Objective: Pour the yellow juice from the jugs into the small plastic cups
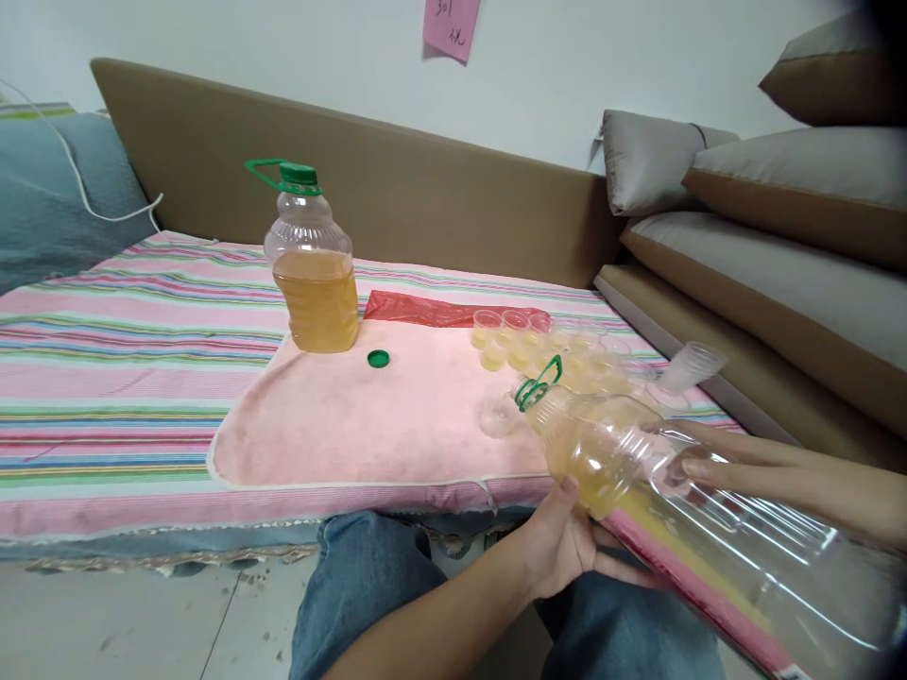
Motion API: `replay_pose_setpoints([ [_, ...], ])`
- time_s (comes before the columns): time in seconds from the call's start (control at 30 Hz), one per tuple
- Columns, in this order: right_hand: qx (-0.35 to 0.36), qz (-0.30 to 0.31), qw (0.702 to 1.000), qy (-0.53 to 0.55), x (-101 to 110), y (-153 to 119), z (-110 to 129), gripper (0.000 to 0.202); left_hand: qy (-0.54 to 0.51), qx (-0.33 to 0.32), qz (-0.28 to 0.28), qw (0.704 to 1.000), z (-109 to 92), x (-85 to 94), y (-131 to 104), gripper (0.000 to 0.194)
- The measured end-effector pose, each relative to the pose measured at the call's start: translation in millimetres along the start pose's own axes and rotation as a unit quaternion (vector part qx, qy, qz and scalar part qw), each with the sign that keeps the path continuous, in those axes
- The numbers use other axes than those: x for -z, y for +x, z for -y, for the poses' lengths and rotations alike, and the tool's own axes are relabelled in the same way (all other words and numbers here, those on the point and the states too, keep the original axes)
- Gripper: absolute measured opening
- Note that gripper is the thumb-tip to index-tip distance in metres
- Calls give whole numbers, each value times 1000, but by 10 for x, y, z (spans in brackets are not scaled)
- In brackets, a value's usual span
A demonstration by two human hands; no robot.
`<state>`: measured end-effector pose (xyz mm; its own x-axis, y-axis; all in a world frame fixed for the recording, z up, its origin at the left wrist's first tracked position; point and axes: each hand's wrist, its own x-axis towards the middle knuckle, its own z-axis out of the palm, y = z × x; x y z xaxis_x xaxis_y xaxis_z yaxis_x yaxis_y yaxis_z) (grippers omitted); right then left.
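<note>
A large clear plastic bottle (609,453) with a green ring handle lies tilted, neck to the left, yellow liquid in its lower side. My left hand (567,548) supports it from below near the shoulder, thumb against its side. Around the upper side of the bottle's body my right hand (709,467) is closed, partly seen through the plastic. The uncapped mouth is over a small clear plastic cup (500,416) on the pink cloth (340,425). Whether liquid is flowing I cannot tell. Behind the neck stand several small cups (521,349) holding yellow liquid.
A second bottle (322,302) with a green cap stands left of the cups. Near it lies a loose green cap (378,359). Behind are a red plastic bag (425,310) and, right, a tilted stack of cups (691,368). Cushions (765,274) pile up on the right.
</note>
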<state>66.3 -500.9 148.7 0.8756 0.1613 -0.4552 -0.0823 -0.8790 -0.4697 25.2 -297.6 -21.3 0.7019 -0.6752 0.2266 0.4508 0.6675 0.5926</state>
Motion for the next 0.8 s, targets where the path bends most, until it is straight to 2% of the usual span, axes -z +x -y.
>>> replay_pose_setpoints([
  [0.2,20,-8,1000,22,9,12,-51,67,4,0,-7,1000,-25,-34,-14,104],
  [0.33,14,-19,1000,14,7,5,-55,65,6,-10,8,1000,-10,-23,-13,97],
  [0.53,17,14,999,30,-5,-19,8,67,1,-9,10,1000,9,-3,-4,98],
  [0.8,-6,5,1000,1,33,39,-143,68,-14,0,5,1000,-16,-24,-5,100],
])
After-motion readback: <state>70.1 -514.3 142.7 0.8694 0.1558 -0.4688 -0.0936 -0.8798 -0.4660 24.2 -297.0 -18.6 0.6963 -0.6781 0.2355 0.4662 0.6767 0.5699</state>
